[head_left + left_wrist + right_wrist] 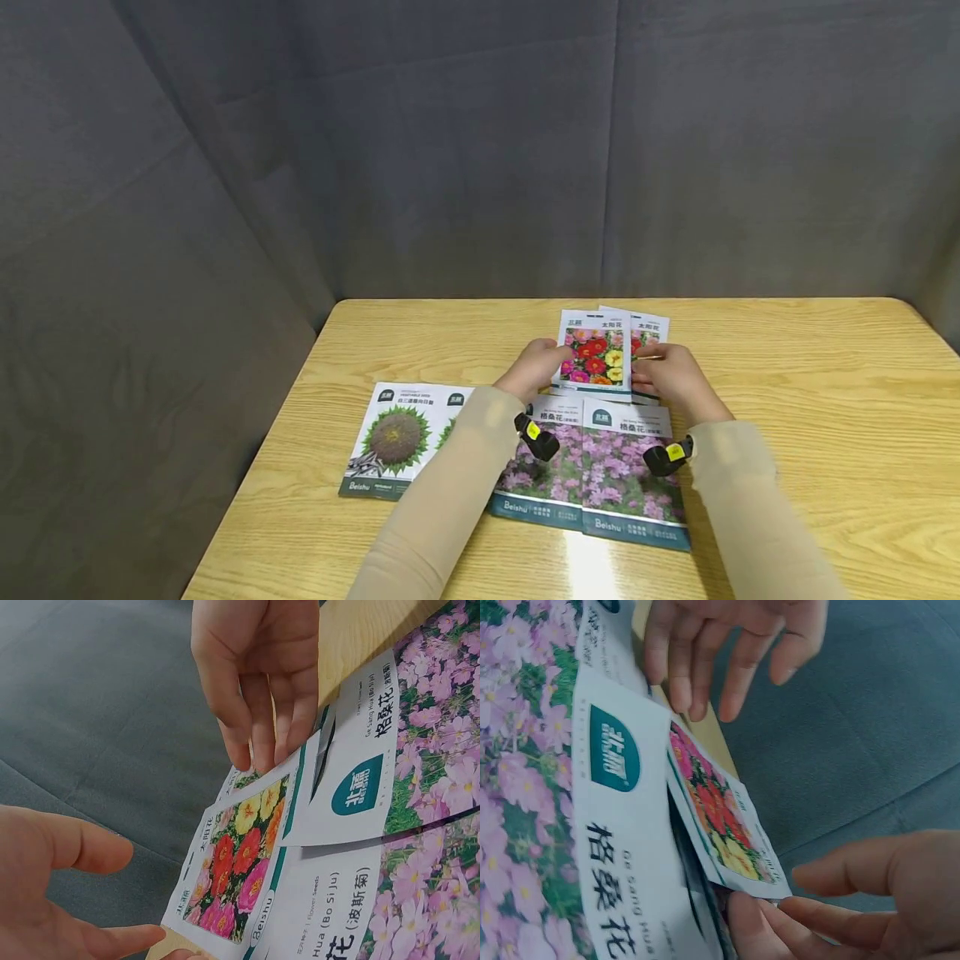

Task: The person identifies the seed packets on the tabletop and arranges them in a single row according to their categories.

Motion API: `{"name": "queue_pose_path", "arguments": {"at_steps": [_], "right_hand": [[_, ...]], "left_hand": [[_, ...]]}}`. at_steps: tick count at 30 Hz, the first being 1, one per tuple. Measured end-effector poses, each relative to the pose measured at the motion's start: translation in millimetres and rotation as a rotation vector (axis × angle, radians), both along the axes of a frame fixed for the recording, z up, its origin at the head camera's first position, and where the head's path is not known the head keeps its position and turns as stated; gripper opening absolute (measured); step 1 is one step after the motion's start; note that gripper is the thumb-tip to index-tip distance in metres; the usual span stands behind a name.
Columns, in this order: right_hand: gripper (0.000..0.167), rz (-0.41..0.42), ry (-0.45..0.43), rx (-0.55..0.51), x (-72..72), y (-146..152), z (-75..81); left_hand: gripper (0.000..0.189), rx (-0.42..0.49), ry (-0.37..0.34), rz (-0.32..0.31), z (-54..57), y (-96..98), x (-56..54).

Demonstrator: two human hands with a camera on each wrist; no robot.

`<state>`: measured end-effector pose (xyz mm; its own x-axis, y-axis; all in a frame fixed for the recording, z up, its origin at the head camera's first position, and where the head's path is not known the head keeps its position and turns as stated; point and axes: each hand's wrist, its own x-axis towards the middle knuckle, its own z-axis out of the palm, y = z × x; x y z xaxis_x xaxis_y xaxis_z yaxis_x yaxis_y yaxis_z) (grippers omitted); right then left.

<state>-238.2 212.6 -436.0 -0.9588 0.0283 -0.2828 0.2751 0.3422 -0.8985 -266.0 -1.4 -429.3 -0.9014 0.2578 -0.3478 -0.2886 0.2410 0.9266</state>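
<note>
A small seed packet with red, yellow and pink flowers lies at the middle back of the table, on top of a similar packet that shows at its right. My left hand is at the front packet's left edge, thumb raised and fingers extended, as the left wrist view shows. On the other side, my right hand has its fingertips at the packets' right edge, its thumb apart from the fingers. Neither hand visibly pinches a packet. Two larger pink-flower packets lie just in front, the left one partly behind my left wrist.
Sunflower seed packets overlap at the left, partly covered by my left sleeve. The wooden table extends to the right. A grey cloth hangs behind the table and along its left side.
</note>
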Motion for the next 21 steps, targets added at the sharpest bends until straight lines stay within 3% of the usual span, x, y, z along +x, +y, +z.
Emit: {"name": "queue_pose_path", "arguments": {"at_steps": [9,16,21], "right_hand": [[0.045,-0.05,0.018,0.113,-6.3,-5.4,-6.7],[0.039,-0.138,0.023,0.018,-6.5,-11.8,-1.9],[0.042,-0.167,0.041,-0.024,-2.2,-10.3,1.2]], "left_hand": [[0.059,-0.012,0.039,-0.03,-2.7,4.0,0.0],[0.063,-0.033,0.05,-0.023,-6.2,2.9,1.4],[0.057,-0.068,0.118,0.011,-9.2,6.3,0.0]]}}
